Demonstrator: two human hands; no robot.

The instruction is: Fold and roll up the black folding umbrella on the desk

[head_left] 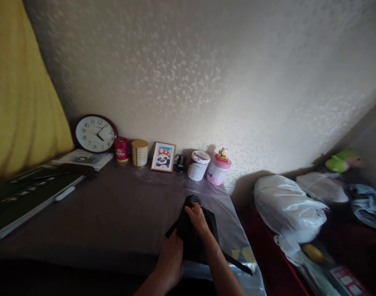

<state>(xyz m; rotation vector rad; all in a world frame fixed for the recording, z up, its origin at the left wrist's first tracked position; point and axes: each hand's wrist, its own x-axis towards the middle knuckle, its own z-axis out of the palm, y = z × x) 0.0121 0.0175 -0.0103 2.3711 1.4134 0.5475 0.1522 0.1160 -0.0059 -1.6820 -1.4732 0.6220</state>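
Observation:
A black piece of cloth (190,236) lies bunched on the grey-covered table (114,213) near its right front corner. My right hand (197,218) rests on top of the cloth with its fingers curled into the upper fold. My left hand (171,259) presses on the cloth's lower left edge, fingers bent onto the fabric. A thin black strap (238,263) of the cloth trails off to the right over the shiny table edge.
Along the wall stand a round clock (95,133), a red tin (121,149), a gold can (139,152), a framed panda picture (163,156), a white tub (198,165) and a pink jar (219,169). Books (27,193) lie at left. White plastic bags (288,207) pile up at right.

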